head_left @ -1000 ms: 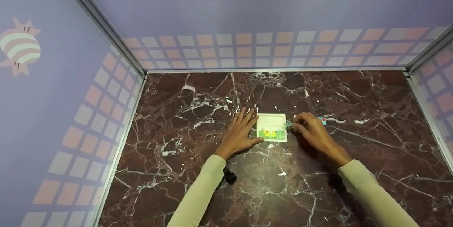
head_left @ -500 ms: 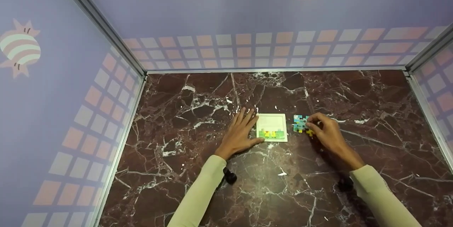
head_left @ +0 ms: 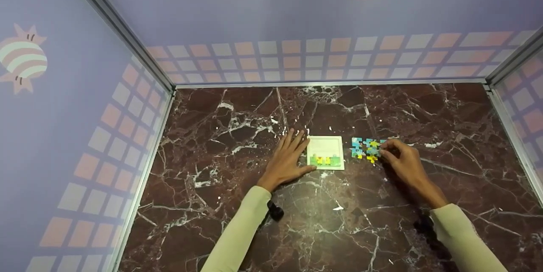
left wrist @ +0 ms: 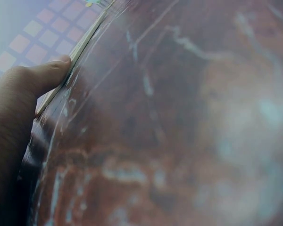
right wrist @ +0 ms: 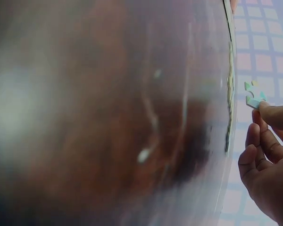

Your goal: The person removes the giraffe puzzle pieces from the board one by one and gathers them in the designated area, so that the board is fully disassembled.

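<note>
A small white puzzle tray (head_left: 326,142) lies on the dark marbled table, with a row of green and yellow pieces (head_left: 326,161) along its near side. My left hand (head_left: 286,159) rests spread at the tray's left side, its thumb (left wrist: 54,75) against the near corner. To the right, my right hand (head_left: 405,168) pinches a light blue-green jigsaw piece (right wrist: 254,97) between thumb and finger. In the head view that hand hovers over loose jigsaw pieces (head_left: 357,149), partly covering the ones furthest right.
The tabletop (head_left: 237,119) has white veins and pale specks. A purple back wall (head_left: 288,17) with a checked band and side walls enclose it. A black wrist device (head_left: 275,211) sits at the left cuff.
My right hand has drawn rightward from beside the tray to the far side of the loose pieces, uncovering several of them, a piece still in its fingertips. The left hand stays put.
</note>
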Demonstrator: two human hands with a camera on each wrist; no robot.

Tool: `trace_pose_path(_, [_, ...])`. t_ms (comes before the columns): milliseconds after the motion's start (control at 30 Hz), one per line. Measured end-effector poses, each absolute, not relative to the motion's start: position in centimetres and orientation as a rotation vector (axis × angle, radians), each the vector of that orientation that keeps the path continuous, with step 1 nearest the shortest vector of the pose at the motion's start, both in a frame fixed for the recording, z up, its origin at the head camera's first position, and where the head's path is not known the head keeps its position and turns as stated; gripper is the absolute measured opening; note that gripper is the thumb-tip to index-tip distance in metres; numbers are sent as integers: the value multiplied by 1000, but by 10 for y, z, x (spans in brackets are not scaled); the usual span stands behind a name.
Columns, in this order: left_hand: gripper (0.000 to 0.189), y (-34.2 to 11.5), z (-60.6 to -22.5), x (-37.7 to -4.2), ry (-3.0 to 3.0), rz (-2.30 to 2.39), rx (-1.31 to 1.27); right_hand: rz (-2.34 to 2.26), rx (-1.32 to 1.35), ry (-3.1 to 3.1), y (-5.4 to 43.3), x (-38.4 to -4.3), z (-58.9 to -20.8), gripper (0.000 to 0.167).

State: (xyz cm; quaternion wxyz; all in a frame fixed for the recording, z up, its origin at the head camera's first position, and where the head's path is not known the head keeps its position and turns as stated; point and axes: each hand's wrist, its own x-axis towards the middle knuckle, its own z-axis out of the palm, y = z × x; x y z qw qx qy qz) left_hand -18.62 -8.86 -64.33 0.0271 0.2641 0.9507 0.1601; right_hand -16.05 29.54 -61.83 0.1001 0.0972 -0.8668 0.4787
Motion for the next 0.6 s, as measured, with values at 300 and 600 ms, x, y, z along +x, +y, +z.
trace_pose_path(300, [98, -90, -643, -185, 2924, 531, 820, 1369, 294, -2549, 308, -156, -620, 9])
trace_pose_path(600, [99, -90, -643, -186, 2927, 527, 827, 1339, 282, -2561, 318, -155, -622, 11])
